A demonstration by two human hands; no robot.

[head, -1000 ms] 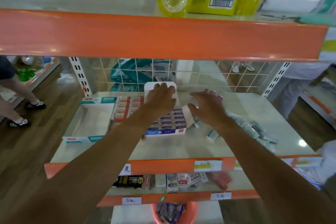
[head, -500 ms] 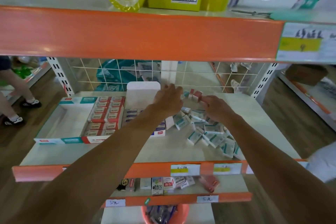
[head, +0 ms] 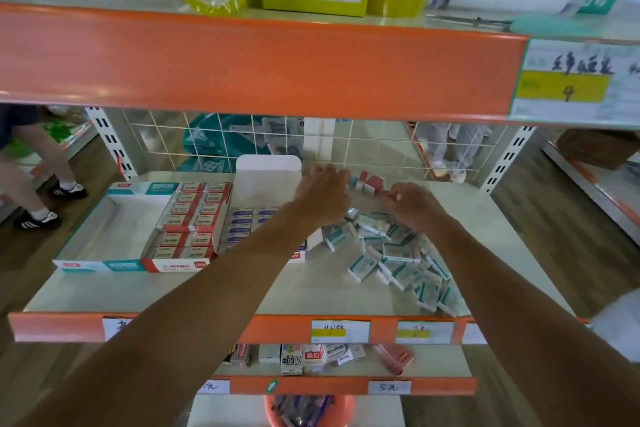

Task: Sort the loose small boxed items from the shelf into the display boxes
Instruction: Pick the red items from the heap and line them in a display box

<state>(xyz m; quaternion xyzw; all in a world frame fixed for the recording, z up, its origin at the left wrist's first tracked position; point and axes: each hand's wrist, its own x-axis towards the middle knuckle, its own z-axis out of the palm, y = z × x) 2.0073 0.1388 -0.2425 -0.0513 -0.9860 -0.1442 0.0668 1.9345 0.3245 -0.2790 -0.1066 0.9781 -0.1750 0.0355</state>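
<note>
A heap of loose small teal-and-white boxes (head: 398,260) lies on the shelf's right half. A few loose red-and-white boxes (head: 369,183) sit at the back, between my hands. My left hand (head: 323,192) reaches over them with curled fingers; what it holds is hidden. My right hand (head: 414,204) hovers over the heap's back edge, fingers curled, pinching near a red box. Three display boxes stand on the left: a teal one (head: 104,229) nearly empty, a red one (head: 188,218) filled, and a blue one (head: 249,218) with its white flap up.
The orange upper shelf edge (head: 263,62) hangs low over the work area. A wire grid (head: 363,149) backs the shelf. Orange price rail (head: 277,328) marks the front edge. More small items lie on the lower shelf (head: 311,355). A person's legs (head: 38,184) stand at left.
The view has shifted right across the frames. Both hands moved from the blue display box to the loose red boxes at the back of the heap.
</note>
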